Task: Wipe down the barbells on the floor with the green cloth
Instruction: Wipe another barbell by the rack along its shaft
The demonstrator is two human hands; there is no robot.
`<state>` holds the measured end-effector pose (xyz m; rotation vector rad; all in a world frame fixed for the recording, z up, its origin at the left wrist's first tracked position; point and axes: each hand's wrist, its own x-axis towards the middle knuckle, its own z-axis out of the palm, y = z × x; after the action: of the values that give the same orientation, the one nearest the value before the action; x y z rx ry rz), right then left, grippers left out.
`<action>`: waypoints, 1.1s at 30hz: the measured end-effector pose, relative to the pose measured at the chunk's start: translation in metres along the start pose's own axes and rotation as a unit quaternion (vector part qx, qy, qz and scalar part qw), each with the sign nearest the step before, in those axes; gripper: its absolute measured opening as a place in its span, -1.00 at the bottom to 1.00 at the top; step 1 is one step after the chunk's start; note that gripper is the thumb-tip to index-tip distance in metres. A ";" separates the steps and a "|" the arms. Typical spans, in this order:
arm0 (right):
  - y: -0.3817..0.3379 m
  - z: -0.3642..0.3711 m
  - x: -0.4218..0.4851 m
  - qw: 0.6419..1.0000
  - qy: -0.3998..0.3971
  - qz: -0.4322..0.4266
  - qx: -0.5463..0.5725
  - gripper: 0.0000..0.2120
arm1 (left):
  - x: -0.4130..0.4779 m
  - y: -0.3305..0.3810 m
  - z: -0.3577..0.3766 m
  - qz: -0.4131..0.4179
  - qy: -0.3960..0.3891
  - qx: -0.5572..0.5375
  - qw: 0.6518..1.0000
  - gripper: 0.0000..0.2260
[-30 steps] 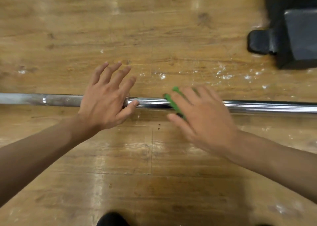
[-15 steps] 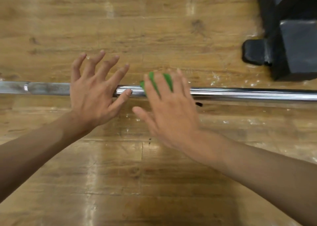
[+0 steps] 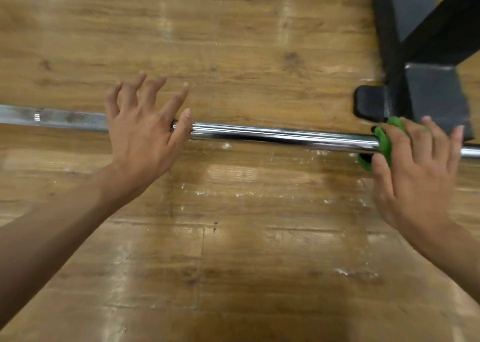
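Lying on the wooden floor (image 3: 233, 251) in the head view, a long barbell (image 3: 280, 135) runs from the left edge to the right edge, dipping slightly toward the right. Its left stretch is dull and blotchy grey, while the part between the two hands is bright chrome. The left hand (image 3: 145, 136) rests palm-down on the bar where the dull part meets the shiny part. Its fingers (image 3: 178, 99) are spread wide and nearly straight, pointing away from the person, and the thumb lies along the top of the bar, so it holds nothing. The right hand (image 3: 418, 167) sits well apart from it, near the right edge, laid flat over the green cloth (image 3: 383, 141). The cloth is bunched around the bar (only a crumpled part shows past the index finger and thumb). The hand presses it onto the metal with fingers stretched across the bar and the thumb on the near side, touching the cloth's lower fold. Just beyond the right hand stands a black metal frame (image 3: 436, 97) with a rounded foot (image 3: 370, 103) on the floor, close to the bar
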<state>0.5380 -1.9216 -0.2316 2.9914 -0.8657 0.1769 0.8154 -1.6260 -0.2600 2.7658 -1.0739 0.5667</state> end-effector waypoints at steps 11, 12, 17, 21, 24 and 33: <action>-0.196 0.006 0.036 0.983 -0.020 -0.154 0.094 -0.22 | 0.006 0.005 -0.004 -0.002 -0.043 -0.014 0.999 -0.47; -0.199 0.005 0.039 0.980 -0.025 -0.178 0.089 -0.23 | 0.006 0.004 -0.004 -0.001 -0.049 -0.021 0.999 -0.47; -0.104 0.000 0.029 0.981 -0.035 -0.183 0.050 -0.27 | 0.002 0.005 -0.006 -0.012 -0.069 -0.047 0.996 -0.47; -0.007 -0.002 -0.002 0.998 -0.014 -0.059 0.025 -0.34 | -0.008 0.005 -0.010 -0.008 -0.074 -0.056 0.996 -0.47; 0.016 -0.008 -0.020 0.999 -0.004 0.014 0.042 -0.39 | -0.020 0.006 -0.016 0.004 -0.068 -0.059 0.996 -0.46; -0.131 -0.016 -0.042 0.983 -0.087 -0.147 0.071 -0.21 | -0.065 0.012 -0.051 0.018 -0.154 -0.030 0.987 -0.34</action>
<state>0.5707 -1.7877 -0.2194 3.2593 -0.4255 -0.0329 0.7487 -1.5818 -0.2385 2.8478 -1.1781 0.1065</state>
